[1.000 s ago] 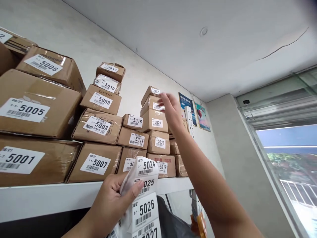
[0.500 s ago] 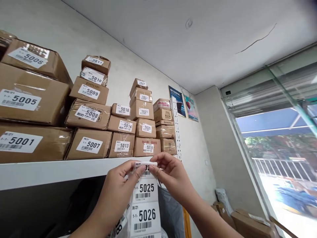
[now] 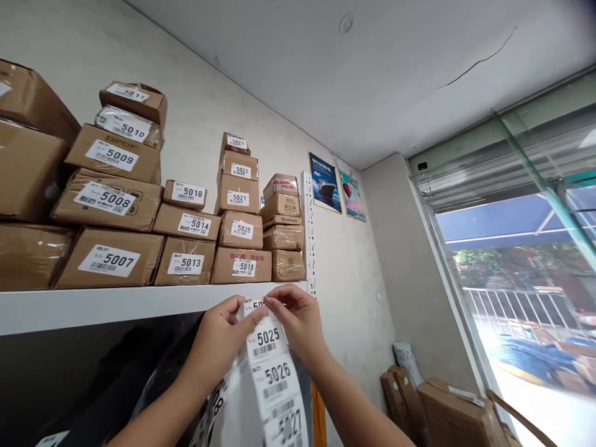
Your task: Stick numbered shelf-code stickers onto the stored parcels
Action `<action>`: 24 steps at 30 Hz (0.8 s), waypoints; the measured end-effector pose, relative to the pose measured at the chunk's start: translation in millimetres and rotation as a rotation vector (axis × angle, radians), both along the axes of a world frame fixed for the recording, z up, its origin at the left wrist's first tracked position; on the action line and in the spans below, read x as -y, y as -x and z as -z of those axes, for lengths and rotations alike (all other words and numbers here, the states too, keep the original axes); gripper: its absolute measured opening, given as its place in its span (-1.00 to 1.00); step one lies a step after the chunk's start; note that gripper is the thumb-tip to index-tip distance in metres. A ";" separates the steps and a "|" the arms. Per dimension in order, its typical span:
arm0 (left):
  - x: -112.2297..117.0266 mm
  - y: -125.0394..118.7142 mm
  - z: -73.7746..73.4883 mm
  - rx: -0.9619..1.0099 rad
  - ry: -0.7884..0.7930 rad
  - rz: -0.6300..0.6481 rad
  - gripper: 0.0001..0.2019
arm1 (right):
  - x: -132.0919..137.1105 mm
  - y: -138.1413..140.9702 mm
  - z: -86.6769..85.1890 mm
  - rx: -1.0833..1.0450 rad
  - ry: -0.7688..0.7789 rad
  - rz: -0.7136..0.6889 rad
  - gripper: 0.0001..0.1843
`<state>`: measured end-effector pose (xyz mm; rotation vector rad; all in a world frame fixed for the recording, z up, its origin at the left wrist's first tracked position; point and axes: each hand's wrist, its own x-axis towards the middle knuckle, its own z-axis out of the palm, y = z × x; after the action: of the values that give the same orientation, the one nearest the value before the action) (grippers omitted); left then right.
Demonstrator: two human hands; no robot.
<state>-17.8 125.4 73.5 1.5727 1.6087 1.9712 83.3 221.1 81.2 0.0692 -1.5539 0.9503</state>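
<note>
A hanging strip of white number labels (image 3: 272,372) is between my hands, printed 5025, 5026 and 5027 with barcodes. My left hand (image 3: 223,335) pinches the top label from its left side, thumb across its face. From the right, my right hand (image 3: 298,316) pinches the upper corner of that same label, whose number is partly covered by the fingers. Both hands are just below the front edge of the white shelf (image 3: 116,304). Above them stands a stack of cardboard boxes with labels, the box 5019 (image 3: 223,267) at its bottom and 5023 (image 3: 233,144) on top.
A stack of boxes without number labels (image 3: 284,239) stands at the shelf's right end, beside a perforated white post (image 3: 308,230). More labelled boxes (image 3: 109,202) fill the left side. Cardboard boxes (image 3: 456,410) lie on the floor at lower right, near the bright doorway.
The view has shifted right, so the boxes appear further left. The top label's rolled edge now lies flatter, and more of the strip, down to 5027, shows.
</note>
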 end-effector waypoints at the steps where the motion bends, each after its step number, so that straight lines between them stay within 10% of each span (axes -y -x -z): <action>1: -6.3 0.6 3.1 -0.013 0.039 0.031 -0.57 | -12.4 2.0 0.8 0.006 0.014 -0.018 -0.87; 9: -35.1 -15.2 14.7 -0.121 0.202 0.015 -0.56 | -118.4 15.6 -31.5 -0.098 -0.030 0.224 -0.85; 16: -44.1 -14.5 13.5 -0.145 0.126 0.032 -0.61 | -142.1 15.1 -38.0 0.048 -0.303 0.686 -0.68; 19: -41.3 -16.9 9.4 -0.125 0.084 0.060 -0.67 | -141.0 5.4 -31.3 0.023 -0.407 0.498 -0.88; 24: -40.1 -32.4 -1.8 -0.146 0.059 0.052 -0.72 | -123.0 -24.5 -12.8 0.163 -0.184 -0.338 -0.70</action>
<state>14.7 165.5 75.3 1.7541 1.6431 1.8036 107.8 344.0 93.9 0.4039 -1.8146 1.0932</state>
